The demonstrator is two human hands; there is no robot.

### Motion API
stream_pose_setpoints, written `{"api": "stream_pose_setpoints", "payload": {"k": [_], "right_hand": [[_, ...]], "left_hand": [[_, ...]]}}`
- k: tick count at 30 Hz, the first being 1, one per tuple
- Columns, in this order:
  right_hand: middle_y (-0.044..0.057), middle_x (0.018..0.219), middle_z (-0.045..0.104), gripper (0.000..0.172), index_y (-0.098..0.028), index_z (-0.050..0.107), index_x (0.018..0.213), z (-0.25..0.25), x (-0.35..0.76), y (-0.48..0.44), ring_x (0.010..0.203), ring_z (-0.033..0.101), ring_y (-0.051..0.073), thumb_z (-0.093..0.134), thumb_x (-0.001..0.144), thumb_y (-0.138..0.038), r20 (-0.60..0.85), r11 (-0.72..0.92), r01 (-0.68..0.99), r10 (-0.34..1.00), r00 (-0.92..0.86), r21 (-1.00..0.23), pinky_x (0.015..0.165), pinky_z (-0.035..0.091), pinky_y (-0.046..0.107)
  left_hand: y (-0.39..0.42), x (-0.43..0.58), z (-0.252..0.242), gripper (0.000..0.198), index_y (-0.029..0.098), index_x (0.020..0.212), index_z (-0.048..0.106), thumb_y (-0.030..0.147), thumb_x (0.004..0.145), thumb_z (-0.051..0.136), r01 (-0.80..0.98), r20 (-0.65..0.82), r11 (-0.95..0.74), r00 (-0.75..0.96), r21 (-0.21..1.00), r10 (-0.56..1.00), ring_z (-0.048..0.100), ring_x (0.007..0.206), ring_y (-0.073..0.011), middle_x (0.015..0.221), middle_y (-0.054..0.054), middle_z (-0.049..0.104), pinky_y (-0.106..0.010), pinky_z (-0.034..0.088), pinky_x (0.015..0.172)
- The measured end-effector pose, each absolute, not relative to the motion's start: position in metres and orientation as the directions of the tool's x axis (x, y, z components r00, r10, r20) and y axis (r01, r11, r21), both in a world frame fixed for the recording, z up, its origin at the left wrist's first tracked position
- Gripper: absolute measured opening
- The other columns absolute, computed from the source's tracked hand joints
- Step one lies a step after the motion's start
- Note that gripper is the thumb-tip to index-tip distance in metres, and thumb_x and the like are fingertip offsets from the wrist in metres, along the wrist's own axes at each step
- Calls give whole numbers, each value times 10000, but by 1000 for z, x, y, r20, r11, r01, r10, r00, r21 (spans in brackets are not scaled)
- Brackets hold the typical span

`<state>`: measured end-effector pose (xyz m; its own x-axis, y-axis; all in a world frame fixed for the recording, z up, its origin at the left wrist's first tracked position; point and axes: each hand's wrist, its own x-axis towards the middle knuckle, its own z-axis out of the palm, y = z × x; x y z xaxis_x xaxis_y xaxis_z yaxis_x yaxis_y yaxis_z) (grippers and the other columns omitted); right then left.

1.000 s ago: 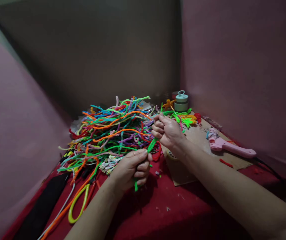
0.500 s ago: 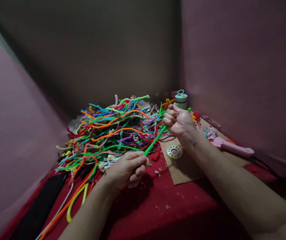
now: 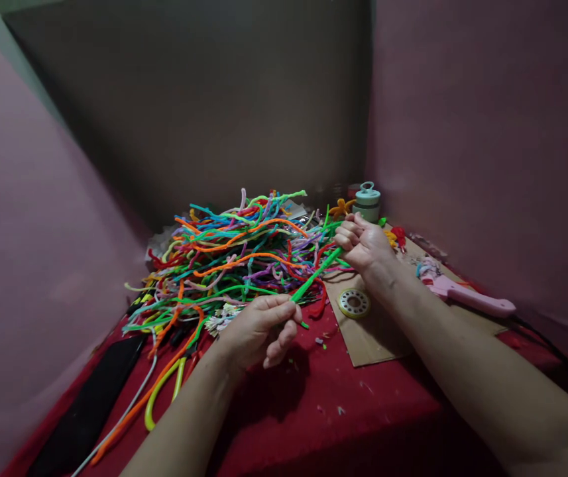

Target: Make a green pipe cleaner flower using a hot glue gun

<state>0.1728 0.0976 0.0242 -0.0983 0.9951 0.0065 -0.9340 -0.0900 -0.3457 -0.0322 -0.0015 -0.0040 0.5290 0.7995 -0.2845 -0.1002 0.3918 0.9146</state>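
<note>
A bright green pipe cleaner piece, apparently several stems twisted together, stretches slantwise between my two hands. My left hand pinches its lower end between thumb and forefinger, with the other fingers loosely curled. Closed around the upper part is my right hand, its fingers wrapped so that the stretch inside is hidden. Some green shows beyond the right fist. Behind and left of the hands lies a big tangled heap of many-coloured pipe cleaners.
A brown cardboard sheet bears a round bobbin-like disc and a pink-handled tool with a cord. Yellow-handled pliers or scissors and a black strip lie at left. A pale green lidded container stands behind. Red cloth covers the table.
The whole view has shifted slightly, so everything sits a little further right. Both hands keep hold of the green piece; the left fingers have spread a little.
</note>
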Motion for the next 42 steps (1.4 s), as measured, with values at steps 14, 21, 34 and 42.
{"api": "stream_pose_setpoints", "payload": {"k": [14,21,34,42], "right_hand": [[-100,412,139,350,-185,358,608,23,179,101,320,138,55,307,951,-226,41,-43,-907,997,-66,-419,297,149,160],[-100,415,131,381,-180,361,609,23,180,101,319,142,57,236,967,-218,10,-80,-914,996,-91,-398,293,137,167],[-69,517,318,189,-176,500,698,18,167,100,420,293,63,480,880,-224,236,42,-870,968,-87,-492,399,298,152],[-69,487,362,225,-180,507,693,21,167,101,407,320,65,447,900,-244,243,60,-898,968,-54,-437,409,308,166]], "left_hand": [[-6,-44,5,209,97,690,651,286,753,588,140,-261,220,526,965,810,540,361,-99,540,-84,661,-161,341,329],[-5,-45,6,253,122,630,646,344,743,602,55,-209,204,414,977,886,236,273,-23,306,61,353,-165,171,323],[6,-54,-5,269,127,667,603,388,732,616,-45,-302,339,357,940,884,111,334,-24,373,109,227,-156,120,312],[11,-60,-7,242,108,680,621,341,744,620,-102,-293,362,404,927,866,218,304,-18,371,76,352,-157,205,323]]}}
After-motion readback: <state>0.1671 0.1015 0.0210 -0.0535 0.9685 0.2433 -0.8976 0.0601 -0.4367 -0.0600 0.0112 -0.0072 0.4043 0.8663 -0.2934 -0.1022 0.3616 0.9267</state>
